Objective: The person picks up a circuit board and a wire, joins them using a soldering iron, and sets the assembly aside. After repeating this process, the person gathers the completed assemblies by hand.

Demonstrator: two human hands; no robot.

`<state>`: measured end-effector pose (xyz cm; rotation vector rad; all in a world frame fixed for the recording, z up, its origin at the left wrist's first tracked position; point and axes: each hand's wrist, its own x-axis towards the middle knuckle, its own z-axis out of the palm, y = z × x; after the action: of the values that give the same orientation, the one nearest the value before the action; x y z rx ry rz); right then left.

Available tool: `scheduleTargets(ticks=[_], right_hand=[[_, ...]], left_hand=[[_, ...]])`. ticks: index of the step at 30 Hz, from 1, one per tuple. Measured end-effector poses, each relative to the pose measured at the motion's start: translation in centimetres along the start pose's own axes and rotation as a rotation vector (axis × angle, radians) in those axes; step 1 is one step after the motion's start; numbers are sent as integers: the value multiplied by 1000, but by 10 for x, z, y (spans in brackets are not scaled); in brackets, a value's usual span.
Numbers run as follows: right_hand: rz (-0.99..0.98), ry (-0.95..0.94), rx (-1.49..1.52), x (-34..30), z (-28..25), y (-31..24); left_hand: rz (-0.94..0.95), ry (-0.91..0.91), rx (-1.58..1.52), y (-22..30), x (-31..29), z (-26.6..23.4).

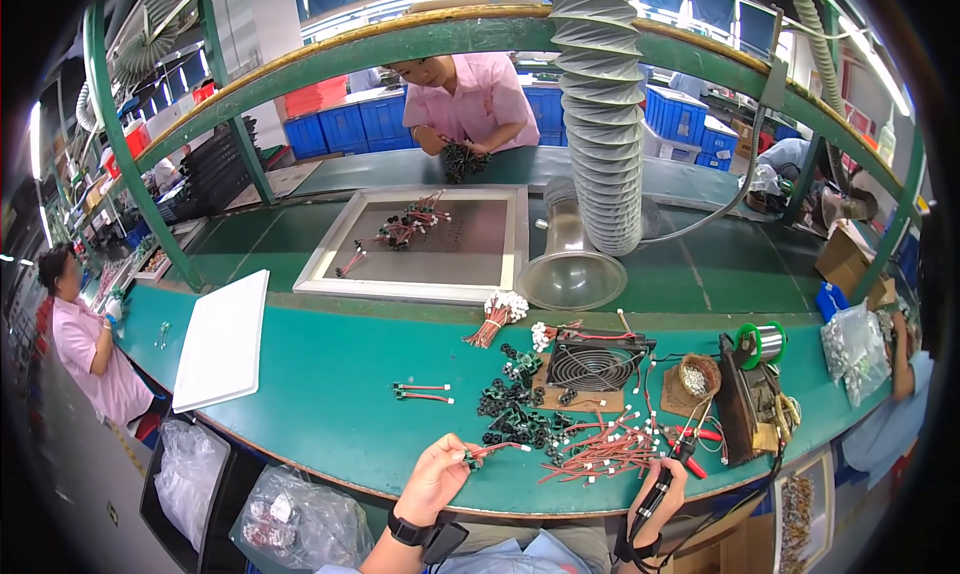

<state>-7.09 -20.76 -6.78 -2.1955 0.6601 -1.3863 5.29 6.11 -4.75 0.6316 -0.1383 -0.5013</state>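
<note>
My left hand pinches a small dark green part with a red wire lead above the table's front edge. My right hand is closed round the black handle of a soldering iron, whose tip points up and away from me. Between the hands lies a loose heap of red wire leads with white connectors. A pile of small black and green parts sits just behind it. Red-handled pliers rest beside the right hand. Two finished-looking leads lie apart to the left.
A fan, a cup of white bits and a solder wire spool stand behind and right. A white board lies left. Beyond are a framed plate, a duct hood and a person in pink.
</note>
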Motion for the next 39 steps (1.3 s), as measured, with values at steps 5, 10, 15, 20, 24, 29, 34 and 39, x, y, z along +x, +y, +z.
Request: scheduleTargets(ticks=[5,10,15,20,24,29,34,39], right_hand=[[4,-4,-8,-1,0,1],[2,-11,-7,-1,-1,3],[7,-3,-9,0,3,2],[14,-8,-25,1,0,-1],[69,34,81,-3,3,-1],[63,33,55,-3,-1,-5],[81,36,103,1,-5,-11],[-29,2,82,19,-1,-21]], left_hand=[[3,-15,8,1,0,-3],[10,39,41,2,-1,5],[9,32,23,1,3,3],[9,-9,16,2,1,-2],[9,3,13,0,-2,1],[22,50,33,2,-7,4],[9,47,51,-1,4,5],[108,75,121,5,-5,-10]])
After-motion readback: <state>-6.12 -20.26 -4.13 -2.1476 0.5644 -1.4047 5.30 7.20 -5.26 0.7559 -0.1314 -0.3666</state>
